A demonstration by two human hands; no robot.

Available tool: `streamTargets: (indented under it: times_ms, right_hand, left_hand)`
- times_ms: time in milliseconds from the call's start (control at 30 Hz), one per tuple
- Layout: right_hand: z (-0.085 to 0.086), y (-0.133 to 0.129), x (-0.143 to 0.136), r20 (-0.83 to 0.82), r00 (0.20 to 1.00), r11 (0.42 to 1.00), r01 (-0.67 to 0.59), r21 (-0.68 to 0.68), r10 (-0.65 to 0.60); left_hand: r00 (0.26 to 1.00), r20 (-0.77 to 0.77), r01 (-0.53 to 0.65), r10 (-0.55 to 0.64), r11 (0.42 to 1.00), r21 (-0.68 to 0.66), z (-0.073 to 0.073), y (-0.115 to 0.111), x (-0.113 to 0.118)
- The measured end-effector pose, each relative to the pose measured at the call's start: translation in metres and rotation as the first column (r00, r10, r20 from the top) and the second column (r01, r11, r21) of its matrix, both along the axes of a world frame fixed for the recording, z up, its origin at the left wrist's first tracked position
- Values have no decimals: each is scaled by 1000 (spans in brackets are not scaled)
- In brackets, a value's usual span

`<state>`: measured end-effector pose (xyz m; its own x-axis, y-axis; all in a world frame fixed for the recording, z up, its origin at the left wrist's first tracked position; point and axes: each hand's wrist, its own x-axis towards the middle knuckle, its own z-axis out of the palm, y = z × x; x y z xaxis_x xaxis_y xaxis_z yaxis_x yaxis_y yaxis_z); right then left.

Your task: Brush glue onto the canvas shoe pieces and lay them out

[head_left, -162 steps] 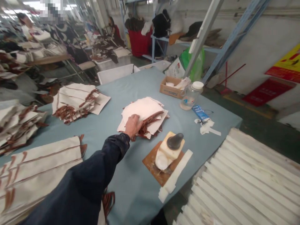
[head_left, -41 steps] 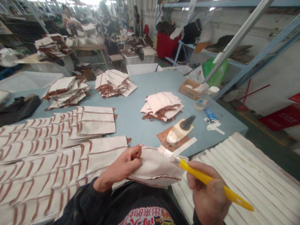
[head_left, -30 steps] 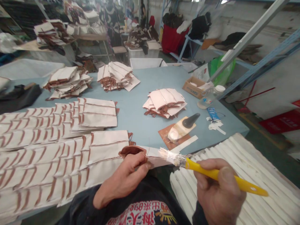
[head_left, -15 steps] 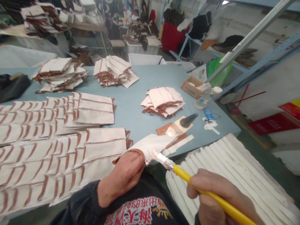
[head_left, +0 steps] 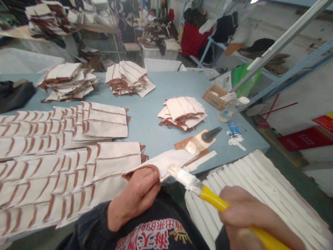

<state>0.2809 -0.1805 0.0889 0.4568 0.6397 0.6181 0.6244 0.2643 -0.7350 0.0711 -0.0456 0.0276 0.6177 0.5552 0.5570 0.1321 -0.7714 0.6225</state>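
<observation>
My left hand [head_left: 139,196] is closed on the near edge of a cream fabric piece [head_left: 169,160] with a brown underside, which slants up over the table edge. In my right hand [head_left: 252,215] is a yellow-handled paintbrush [head_left: 214,198], its bristles caked in white paste. The brush tip is over the near edge of the fabric piece; whether it touches I cannot tell. Just beyond the piece lies a pale container with a black spout [head_left: 201,140], on a brown sheet beside a cream strip [head_left: 203,160].
Overlapping rows of cream panels with brown edges [head_left: 111,156] cover the table's left. Stacks of similar pieces [head_left: 183,109] stand farther back. A small carton [head_left: 214,97], a clear jar [head_left: 232,109] and a blue packet [head_left: 234,128] sit at right. Pale strips [head_left: 249,184] lie below the table's right edge.
My right hand and the brush have shifted right and toward me, with the brush appearing larger. My left hand keeps its hold on the fabric piece.
</observation>
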Motion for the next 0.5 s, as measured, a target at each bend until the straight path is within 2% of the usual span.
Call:
streamTargets:
  times_ms: [33, 133, 333, 500]
  right_hand:
    - [3, 8, -10, 12, 992, 992, -127, 11, 127]
    - [7, 22, -27, -55, 972, 974, -227, 22, 228]
    - [2, 23, -26, -82, 966, 970, -245, 10, 245]
    - [-2, 18, -26, -96, 925, 925, -375, -69, 368]
  left_hand:
    - [1000, 18, 3, -3, 1000, -8, 0, 0, 0]
    - [998, 65, 2, -1, 1000, -15, -2, 0, 1]
    - [993, 117, 13, -12, 1000, -12, -4, 0, 4]
    - [986, 165, 34, -35, 999, 7, -5, 0, 4]
